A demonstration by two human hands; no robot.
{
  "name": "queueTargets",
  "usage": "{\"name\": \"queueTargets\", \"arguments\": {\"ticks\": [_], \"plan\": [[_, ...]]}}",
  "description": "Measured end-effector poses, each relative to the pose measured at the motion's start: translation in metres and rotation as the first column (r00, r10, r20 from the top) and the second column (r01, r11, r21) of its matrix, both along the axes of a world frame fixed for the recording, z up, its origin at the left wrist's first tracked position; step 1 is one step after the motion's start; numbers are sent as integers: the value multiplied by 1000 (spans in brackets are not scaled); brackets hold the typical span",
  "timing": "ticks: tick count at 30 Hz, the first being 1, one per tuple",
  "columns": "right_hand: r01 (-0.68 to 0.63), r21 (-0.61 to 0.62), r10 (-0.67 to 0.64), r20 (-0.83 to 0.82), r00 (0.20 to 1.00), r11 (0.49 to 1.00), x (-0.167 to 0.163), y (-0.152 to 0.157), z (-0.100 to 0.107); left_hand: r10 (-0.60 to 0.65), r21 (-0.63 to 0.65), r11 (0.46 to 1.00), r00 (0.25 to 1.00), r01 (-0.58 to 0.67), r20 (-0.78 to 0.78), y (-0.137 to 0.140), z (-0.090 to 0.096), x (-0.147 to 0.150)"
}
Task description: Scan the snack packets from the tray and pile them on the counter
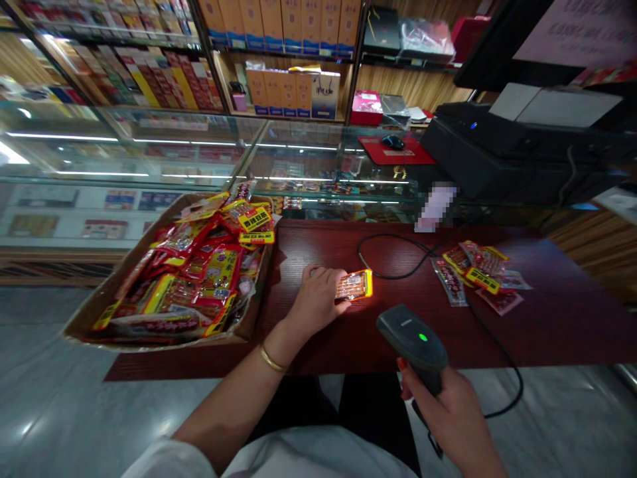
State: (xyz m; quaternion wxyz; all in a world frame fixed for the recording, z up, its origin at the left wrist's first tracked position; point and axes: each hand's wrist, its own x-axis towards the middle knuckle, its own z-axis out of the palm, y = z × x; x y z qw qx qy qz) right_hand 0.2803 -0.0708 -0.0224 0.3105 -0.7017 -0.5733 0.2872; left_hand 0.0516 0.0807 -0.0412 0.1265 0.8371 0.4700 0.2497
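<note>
My left hand point(316, 299) is closed on a small snack packet point(354, 285) with a yellow end, just above the dark red counter. Light from the scanner falls on the packet. In my right hand point(448, 405) is a black barcode scanner point(413, 338), gripped by its handle, with a green light showing on top and its head facing the packet. To the left stands a cardboard box point(249, 318) heaped with red and yellow snack packets point(209, 265). A small pile of similar packets point(485, 269) lies on the counter to the right.
The scanner's black cable point(517, 378) loops over the counter point(318, 252) and past its front edge. Behind are a glass display case point(298, 159), a red mouse pad point(373, 151) with a mouse point(393, 141), and black checkout equipment point(507, 159). Stocked shelves point(283, 53) line the back.
</note>
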Motion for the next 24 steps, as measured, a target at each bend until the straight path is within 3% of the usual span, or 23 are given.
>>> {"name": "queueTargets", "arguments": {"ticks": [8,11,14,17,20,24], "plan": [[32,5,-32,-88,996,999,-1,3,4,30,-45,999,998,-28,53,3,-1,-1],[43,-1,-43,-154,987,999,0,-1,4,101,-189,980,980,-68,171,3,-4,3],[50,7,-48,-186,981,999,6,-7,3,131,-400,916,936,11,326,0,-8,20],[88,14,-83,-207,975,996,15,-14,4,147,-520,840,857,156,494,-3,-16,57],[115,17,-109,-206,973,993,28,-20,8,209,-579,786,789,215,578,4,-23,114],[100,-5,-99,-209,973,995,45,-25,13,185,-560,794,784,236,593,24,-19,186]]}}
